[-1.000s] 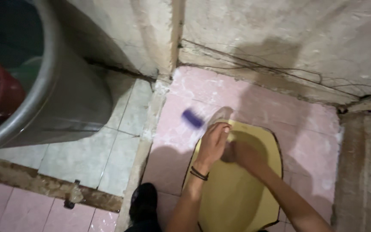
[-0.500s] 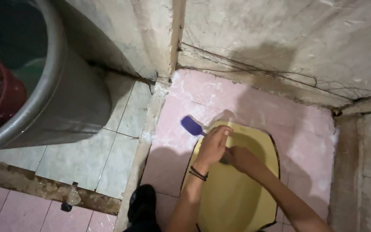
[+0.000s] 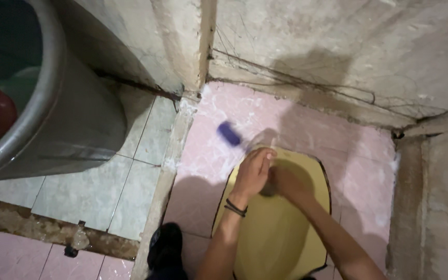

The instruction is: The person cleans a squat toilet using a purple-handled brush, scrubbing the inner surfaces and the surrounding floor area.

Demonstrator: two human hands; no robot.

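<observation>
Both hands work at the front rim of the yellow squat toilet pan, which is set into the pink tiled floor. The left hand, with a dark band at its wrist, is curled closed around the handle of a purple brush, whose blurred head sits on the wet, soapy tiles just beyond the pan's front left corner. The right hand is just beside the left, over the pan's hollow and in shadow; it looks folded around the lower end of the handle, but I cannot tell for sure. A dark shoe stands on the tiles left of the pan, near the raised concrete kerb, and a large grey metal tub sits well beyond that kerb. My judgement is that the soapy film makes footing risky: a hard push could slide the shoe, or the wet handle could slip from the grip and drop into the pan. Compared with half a second ago, the brush head has swung further from the pan, toward the wall corner, and is smeared by motion where it was sharp.
</observation>
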